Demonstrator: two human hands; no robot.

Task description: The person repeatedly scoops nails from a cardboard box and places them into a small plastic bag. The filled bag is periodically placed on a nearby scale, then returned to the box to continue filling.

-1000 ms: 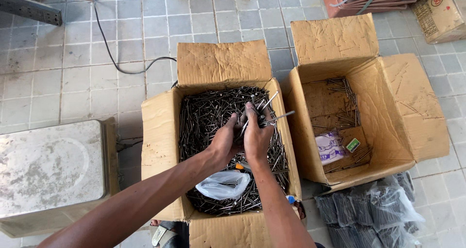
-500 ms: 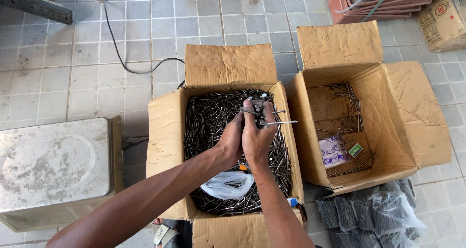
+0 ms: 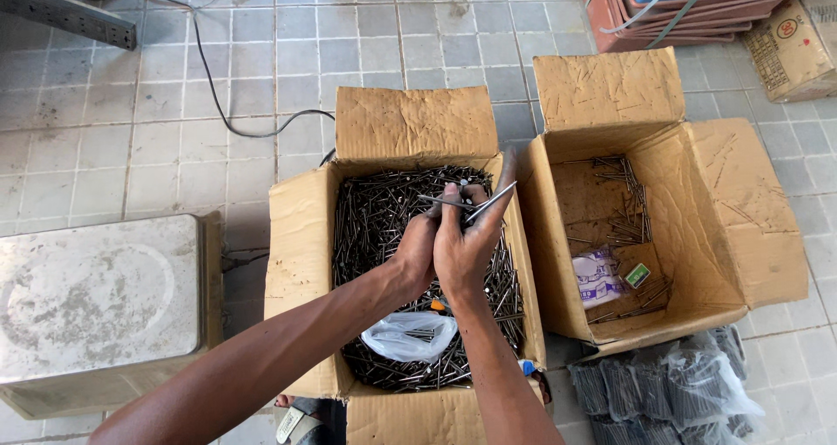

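Holding a small bunch of long nails [image 3: 475,205] between both hands, you have your left hand [image 3: 417,246] and right hand [image 3: 466,244] pressed side by side, fingers closed on the bunch; its tips stick out up and to the right of your grip. Directly under and around your hands sits an open cardboard box [image 3: 301,236], brown, its flaps spread, filled with dark loose nails [image 3: 375,214]. Just below your wrists, inside that box, lies a crumpled clear plastic bag [image 3: 410,333] with a few nails in it. Well to the right of your grip stands a second open cardboard box [image 3: 732,227], mostly bare, with scattered nails along its floor and a small white-and-purple packet [image 3: 600,278] beside a little green label [image 3: 638,275]. Below and right of your hands, bundles in clear plastic wrap [image 3: 671,393] lie on the tiled floor [image 3: 261,53]. Far left of your forearms is a worn metal weighing platform [image 3: 87,292]. Both forearms reach up from the bottom edge, converging at the wrists.
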